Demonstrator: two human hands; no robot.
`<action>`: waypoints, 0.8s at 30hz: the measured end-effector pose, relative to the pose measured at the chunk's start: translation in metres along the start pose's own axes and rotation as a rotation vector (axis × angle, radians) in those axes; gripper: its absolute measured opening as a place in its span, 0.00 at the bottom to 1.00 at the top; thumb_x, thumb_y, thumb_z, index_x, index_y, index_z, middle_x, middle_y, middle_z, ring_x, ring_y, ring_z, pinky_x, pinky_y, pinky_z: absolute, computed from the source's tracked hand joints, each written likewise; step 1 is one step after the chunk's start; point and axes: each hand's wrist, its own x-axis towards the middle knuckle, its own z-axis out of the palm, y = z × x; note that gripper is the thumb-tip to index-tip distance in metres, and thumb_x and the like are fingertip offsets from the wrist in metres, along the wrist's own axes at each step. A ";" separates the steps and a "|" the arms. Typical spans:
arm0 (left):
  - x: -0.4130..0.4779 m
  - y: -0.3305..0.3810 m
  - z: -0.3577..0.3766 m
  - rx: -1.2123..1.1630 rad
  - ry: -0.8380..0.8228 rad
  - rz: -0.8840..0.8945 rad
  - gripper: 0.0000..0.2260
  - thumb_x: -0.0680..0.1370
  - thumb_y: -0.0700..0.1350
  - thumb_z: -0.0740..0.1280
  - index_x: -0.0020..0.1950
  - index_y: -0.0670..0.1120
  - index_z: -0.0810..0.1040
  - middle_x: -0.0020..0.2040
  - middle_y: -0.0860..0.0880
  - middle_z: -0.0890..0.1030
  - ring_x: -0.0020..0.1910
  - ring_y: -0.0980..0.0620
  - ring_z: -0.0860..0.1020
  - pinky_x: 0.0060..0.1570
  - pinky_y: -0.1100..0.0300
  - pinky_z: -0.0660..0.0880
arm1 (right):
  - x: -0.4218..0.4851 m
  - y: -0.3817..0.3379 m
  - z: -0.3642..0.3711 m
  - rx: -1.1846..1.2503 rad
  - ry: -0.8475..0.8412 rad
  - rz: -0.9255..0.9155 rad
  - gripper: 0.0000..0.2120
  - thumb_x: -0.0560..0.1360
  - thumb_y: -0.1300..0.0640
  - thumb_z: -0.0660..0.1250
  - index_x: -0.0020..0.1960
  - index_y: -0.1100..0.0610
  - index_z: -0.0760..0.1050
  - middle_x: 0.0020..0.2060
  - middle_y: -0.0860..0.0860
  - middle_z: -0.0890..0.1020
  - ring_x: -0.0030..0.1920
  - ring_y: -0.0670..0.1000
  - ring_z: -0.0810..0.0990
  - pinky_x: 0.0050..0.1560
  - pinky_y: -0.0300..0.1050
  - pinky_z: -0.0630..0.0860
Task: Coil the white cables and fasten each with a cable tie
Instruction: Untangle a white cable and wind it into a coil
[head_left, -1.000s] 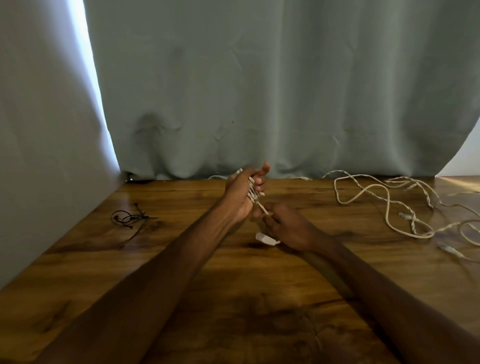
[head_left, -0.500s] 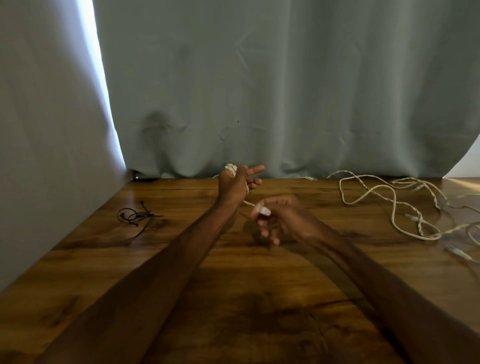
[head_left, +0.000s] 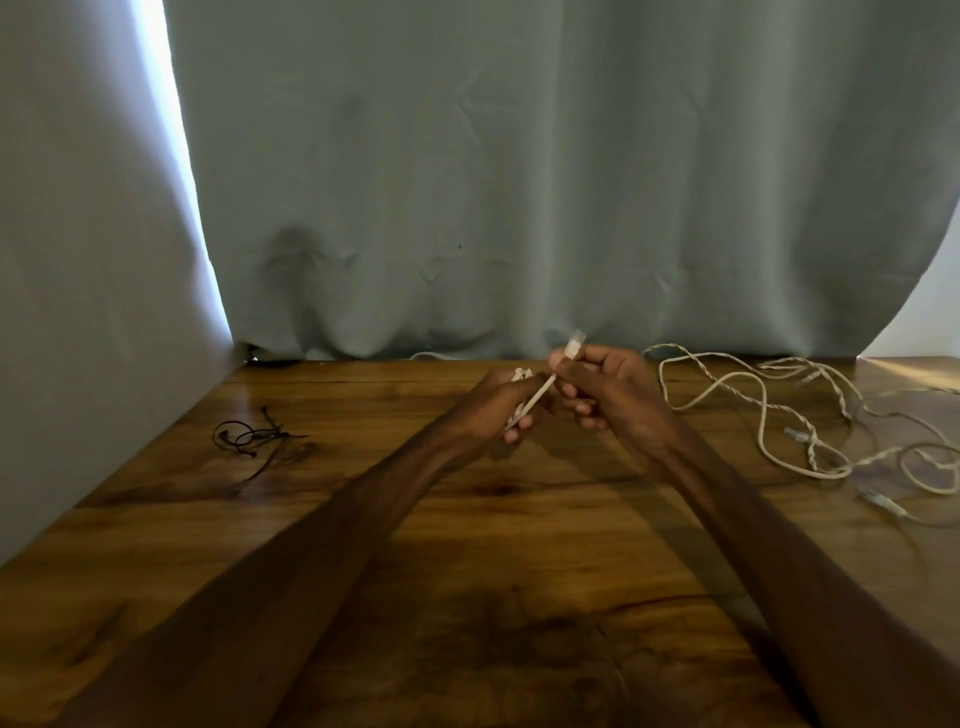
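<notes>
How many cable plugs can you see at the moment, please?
3. One plug sticks up from the right hand, its cable running into the left hand; two more lie among the loose cables on the table, right side. Others may be hidden there.

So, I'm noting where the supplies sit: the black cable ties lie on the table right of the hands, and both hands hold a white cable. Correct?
No: the head view shows the black cable ties on the table left of the hands. The left hand and right hand do both hold a white cable.
</notes>
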 end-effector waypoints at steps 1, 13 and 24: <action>0.001 0.003 0.002 -0.057 -0.048 -0.040 0.26 0.83 0.62 0.57 0.43 0.44 0.83 0.24 0.50 0.69 0.18 0.56 0.63 0.24 0.61 0.58 | 0.001 0.002 -0.003 -0.016 0.033 -0.006 0.06 0.81 0.60 0.68 0.50 0.63 0.81 0.29 0.51 0.75 0.24 0.45 0.69 0.21 0.35 0.62; -0.003 0.018 0.024 -0.318 -0.352 -0.273 0.30 0.82 0.70 0.45 0.32 0.48 0.62 0.19 0.54 0.60 0.15 0.56 0.61 0.20 0.70 0.60 | 0.003 0.023 0.008 -0.160 0.179 -0.073 0.09 0.83 0.58 0.60 0.57 0.57 0.78 0.46 0.52 0.85 0.47 0.47 0.84 0.48 0.41 0.79; -0.004 0.026 0.037 -0.422 -0.197 -0.249 0.35 0.85 0.62 0.51 0.22 0.48 0.73 0.18 0.54 0.63 0.17 0.53 0.69 0.20 0.63 0.68 | 0.002 0.034 0.022 -0.332 0.480 -0.257 0.24 0.85 0.56 0.57 0.32 0.59 0.77 0.26 0.54 0.80 0.27 0.52 0.80 0.28 0.47 0.73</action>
